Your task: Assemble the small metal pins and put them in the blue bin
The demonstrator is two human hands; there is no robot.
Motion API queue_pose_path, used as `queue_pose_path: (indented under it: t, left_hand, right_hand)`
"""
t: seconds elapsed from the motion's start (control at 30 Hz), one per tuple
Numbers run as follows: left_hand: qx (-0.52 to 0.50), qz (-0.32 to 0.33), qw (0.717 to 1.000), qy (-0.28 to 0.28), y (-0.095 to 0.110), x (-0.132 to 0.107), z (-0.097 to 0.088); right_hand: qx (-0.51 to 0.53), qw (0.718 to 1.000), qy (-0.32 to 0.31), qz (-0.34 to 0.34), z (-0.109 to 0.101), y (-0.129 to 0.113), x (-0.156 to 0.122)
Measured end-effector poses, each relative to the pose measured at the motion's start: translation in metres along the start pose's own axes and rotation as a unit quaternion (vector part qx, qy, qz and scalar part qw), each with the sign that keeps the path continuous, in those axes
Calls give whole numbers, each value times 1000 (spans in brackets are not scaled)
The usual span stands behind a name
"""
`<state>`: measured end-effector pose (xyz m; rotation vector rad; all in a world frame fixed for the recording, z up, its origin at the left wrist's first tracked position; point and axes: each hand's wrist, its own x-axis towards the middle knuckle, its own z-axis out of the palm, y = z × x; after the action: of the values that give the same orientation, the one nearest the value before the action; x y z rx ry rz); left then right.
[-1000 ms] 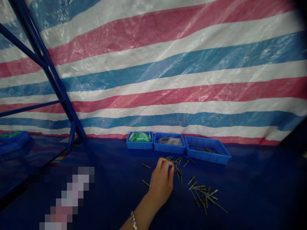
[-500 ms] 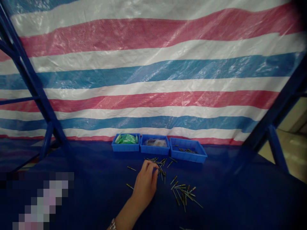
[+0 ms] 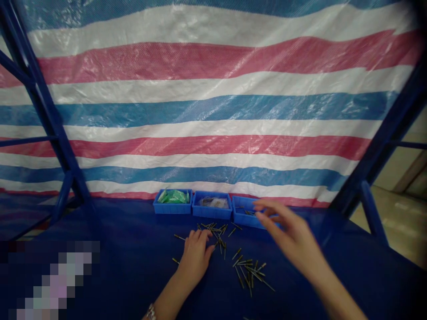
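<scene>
My left hand (image 3: 196, 254) rests low over the table, its fingers curved and apart beside a loose pile of slim metal rods (image 3: 220, 230), each with a thicker brass-coloured end. No rod shows in its grasp. My right hand (image 3: 293, 235) is raised in front of the right blue bin (image 3: 243, 218), covering part of it. Its fingers are bent and apart from the thumb, with nothing visible between them. More of these rods lie inside that bin. A second pile of rods (image 3: 248, 269) lies on the table between my hands, nearer to me.
Beside the right bin stand a middle blue bin (image 3: 211, 214) with clear plastic bags and a left blue bin (image 3: 172, 208) with green bags. Single rods lie left of my left hand. Blue metal frame posts (image 3: 71, 178) flank the dark blue table, and a striped sheet (image 3: 213, 106) hangs behind.
My right hand has come into view from the right, up to the right bin. My left hand has drawn back slightly and spread its fingers. The view has tilted up a little.
</scene>
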<state>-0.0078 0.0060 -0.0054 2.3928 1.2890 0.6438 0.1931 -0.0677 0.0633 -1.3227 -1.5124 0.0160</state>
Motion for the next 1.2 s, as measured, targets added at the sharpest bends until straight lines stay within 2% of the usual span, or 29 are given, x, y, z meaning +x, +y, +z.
queue_pose_path:
  t: [0.13,0.2,0.3,0.53,0.67,0.97,1.2]
  left_hand:
    - [5,13,1000,-13,3,-3,4]
    - [14,16,1000,-12,4,-3,8]
    - [36,18,999,-8,6,-1,11]
    - [58,27,998,20,8,1,12]
    - [50,18,998,32,5,-1,12]
    - [-25,31,995,93,-4,2,12]
    - [-120,39,982,137,0,2,9]
  right_hand:
    - [-18,987,-159,36,51,26,-17]
    - [-52,980,-188,42,71,35,-28]
    - [-109,974,-191,57,87,39,-40]
    - [-134,961,-232,73,100,41,-45]
    - [-133,961,-232,78,102,46,-46]
    - [-115,965,-220,86,100,46,-46]
    - [-125,972,-191,65,97,37,-47]
